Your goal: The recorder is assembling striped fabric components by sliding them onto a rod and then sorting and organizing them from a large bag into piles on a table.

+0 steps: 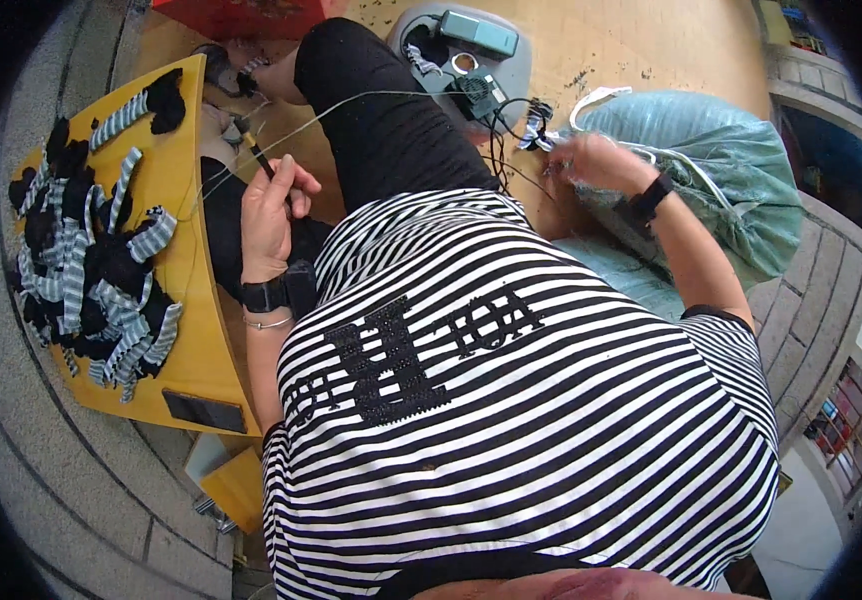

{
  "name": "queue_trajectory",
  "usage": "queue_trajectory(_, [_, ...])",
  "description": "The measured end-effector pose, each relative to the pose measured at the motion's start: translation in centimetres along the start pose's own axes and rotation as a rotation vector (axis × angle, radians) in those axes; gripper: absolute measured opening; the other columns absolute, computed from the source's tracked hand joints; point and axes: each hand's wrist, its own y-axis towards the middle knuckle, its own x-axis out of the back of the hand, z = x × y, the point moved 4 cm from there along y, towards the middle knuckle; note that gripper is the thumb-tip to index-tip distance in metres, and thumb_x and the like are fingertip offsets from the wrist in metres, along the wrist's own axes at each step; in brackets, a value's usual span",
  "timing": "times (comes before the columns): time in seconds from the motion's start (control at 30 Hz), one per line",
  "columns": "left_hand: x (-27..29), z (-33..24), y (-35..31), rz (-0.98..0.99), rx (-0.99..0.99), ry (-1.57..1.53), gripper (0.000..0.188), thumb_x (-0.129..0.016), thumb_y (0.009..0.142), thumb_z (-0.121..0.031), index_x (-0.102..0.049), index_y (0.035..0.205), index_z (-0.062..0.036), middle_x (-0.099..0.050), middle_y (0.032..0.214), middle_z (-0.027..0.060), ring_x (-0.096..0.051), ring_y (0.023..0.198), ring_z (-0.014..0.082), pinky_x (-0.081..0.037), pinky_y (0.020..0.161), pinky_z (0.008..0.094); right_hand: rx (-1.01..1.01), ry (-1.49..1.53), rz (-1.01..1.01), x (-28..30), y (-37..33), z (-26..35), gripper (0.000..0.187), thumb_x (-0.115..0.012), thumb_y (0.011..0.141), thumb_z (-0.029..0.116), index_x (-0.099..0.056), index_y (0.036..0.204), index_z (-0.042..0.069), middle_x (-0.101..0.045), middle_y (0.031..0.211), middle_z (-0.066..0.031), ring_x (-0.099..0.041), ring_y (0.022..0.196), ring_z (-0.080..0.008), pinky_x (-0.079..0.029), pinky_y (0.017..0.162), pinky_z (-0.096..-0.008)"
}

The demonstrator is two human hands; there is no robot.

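Note:
My left hand (276,205) is closed on a slim pen-shaped tool (261,160) with a dark handle, beside the wooden table's edge. The tool's far end points up and left, over my leg. A thin pale cord (351,100) runs across my leg close by. Motion smears my right hand (601,163), and its fingers cannot be made out. It is beside a small striped cloth piece (537,128) and at the edge of a blue-green sack (721,150). Whether it grips anything cannot be told.
Black and grey-striped cloth pieces (86,250) lie heaped on the wooden table (191,340) at left, with a dark phone (204,410) near its corner. Ahead, a grey plastic stand (516,80) bears a teal box (478,35) and a dark green device (478,95) with black cables. A red box (241,15) stands behind.

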Motion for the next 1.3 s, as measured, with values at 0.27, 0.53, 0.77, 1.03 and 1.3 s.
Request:
queue_trajectory(0.27, [-0.9,-0.8,-0.5,-0.108,-0.055,0.051,0.025,-0.053,0.099,-0.024,-0.056,0.080,-0.0081,-0.061,0.071,0.0038,-0.042,0.051,0.0038,-0.033,0.048,0.0183,-0.065,-0.677,-0.860,13.3,3.9,10.0,0.028,-0.064,0.080,0.015,-0.061,0.108,0.014,-0.059,0.097,-0.0072,-0.058,0.089,-0.0280,-0.048,0.074,-0.0381])
queue_trajectory(0.53, [-2.2,-3.4,-3.0,-0.117,-0.187,0.142,0.020,-0.053,0.098,-0.021,-0.058,0.084,-0.0069,-0.063,0.075,0.0031,-0.042,0.054,0.0035,-0.034,0.051,0.0175,0.484,-0.182,-0.511,4.5,11.7,18.6,0.035,-0.071,0.075,0.014,-0.062,0.109,0.011,-0.060,0.103,-0.0077,-0.056,0.099,-0.0274,-0.046,0.083,-0.0412])
queue_trajectory(0.77, [-1.0,-5.1,-4.5,-0.190,-0.293,0.132,0.021,-0.053,0.098,-0.020,-0.059,0.085,-0.0053,-0.064,0.079,0.0035,-0.042,0.056,0.0036,-0.035,0.055,0.0176,0.248,-0.268,-0.890,7.9,12.9,14.9,0.022,-0.068,0.077,0.012,-0.065,0.098,0.009,-0.056,0.088,-0.0078,-0.056,0.091,-0.0281,-0.047,0.076,-0.0386])
queue_trajectory(1.03, [0.2,-5.8,-5.2,-0.169,-0.146,0.419,0.021,-0.055,0.094,-0.019,-0.062,0.083,-0.0020,-0.064,0.073,0.0024,-0.051,0.058,0.0074,-0.041,0.056,0.0223,0.048,0.294,-0.538,15.2,15.5,10.6,0.022,-0.067,0.082,0.017,-0.069,0.099,0.003,-0.070,0.081,-0.0138,-0.066,0.071,-0.0154,-0.051,0.066,-0.0301])
queue_trajectory(1.3, [2.1,-3.7,-9.6,-0.309,0.105,1.139,0.031,-0.058,0.088,-0.036,-0.061,0.080,-0.0063,-0.064,0.074,0.0179,-0.064,0.072,0.0377,-0.048,0.061,0.0483,0.586,0.670,-0.093,24.3,16.0,28.9,0.015,-0.066,0.088,0.013,-0.066,0.099,0.002,-0.065,0.077,-0.0007,-0.058,0.058,-0.0064,-0.045,0.051,-0.0186])
